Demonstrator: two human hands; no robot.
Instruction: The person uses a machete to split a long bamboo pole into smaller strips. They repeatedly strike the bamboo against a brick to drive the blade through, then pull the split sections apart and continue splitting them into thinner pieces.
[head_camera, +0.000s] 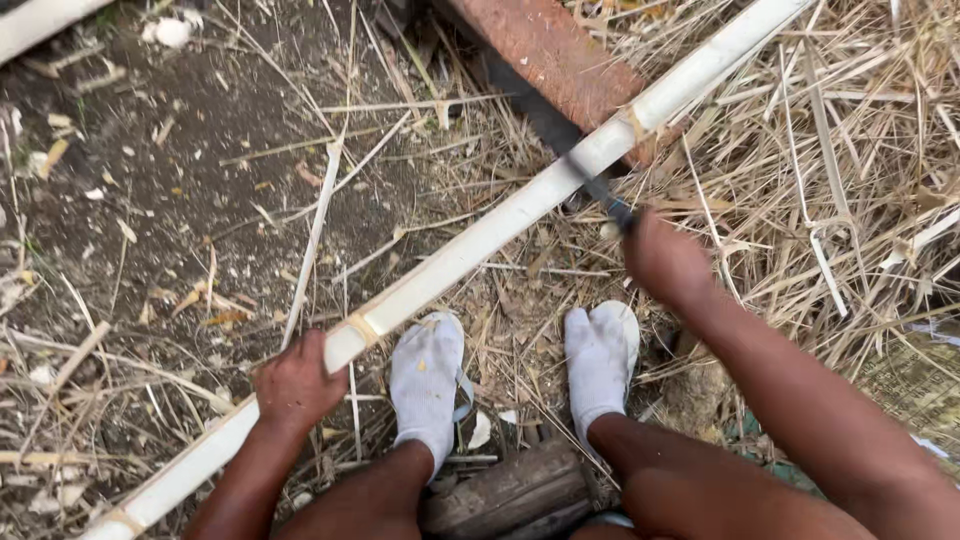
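From my head camera, looking straight down: my left hand (293, 383) is wrapped tight around the long pale cane (480, 235), down at about seven o'clock, pinning it low. The cane runs on a slant from the seven o'clock corner up to one o'clock, resting across a rusty brown block (560, 55) near the top. My right hand (662, 262), at three o'clock from centre, is closed on the handle of a dark knife (560, 140), and the blade lies across the cane just where it crosses the block (the motion blur hides the edge itself).

My feet in white socks (428, 375) sit just under the cane, at six o'clock, with a round wooden log (510, 495) beneath me.

The risks as I see them: if the blade skids along that smooth skin instead of biting, it could run down toward my left hand, which is on the same cane. The cane could also roll on the block, since only one hand steadies it. Loose dry straw (850, 150) underfoot, at three o'clock, might let my socks slip mid-stroke, with toes close to the cut line.
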